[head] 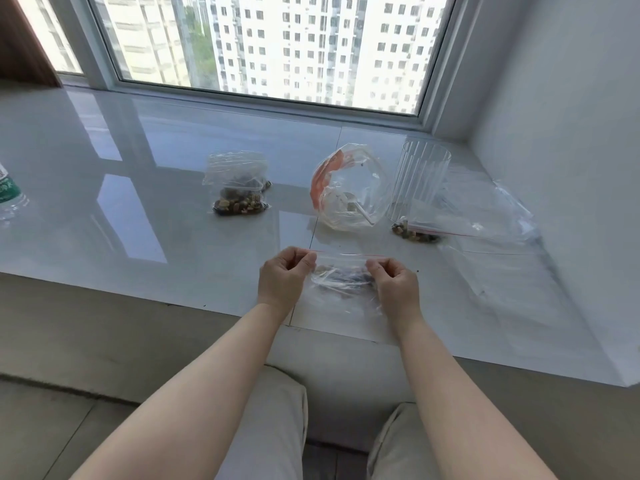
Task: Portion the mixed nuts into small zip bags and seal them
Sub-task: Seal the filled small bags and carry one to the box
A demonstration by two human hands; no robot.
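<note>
Both hands [341, 278] pinch zip bag [346, 271] over glossy white sill [138, 209] beneath window [277, 46].

I am finding open sill [138, 202] stretching wide to my left, with only the filled nut bags [238, 188] and a water bottle [8, 195] at the far edge interrupting it. Ahead and to my right, the large open bag [348, 192], the ribbed clear cup [419, 181] and loose zip bags [478, 216] are crowding the way toward the wall [571, 150].
</note>
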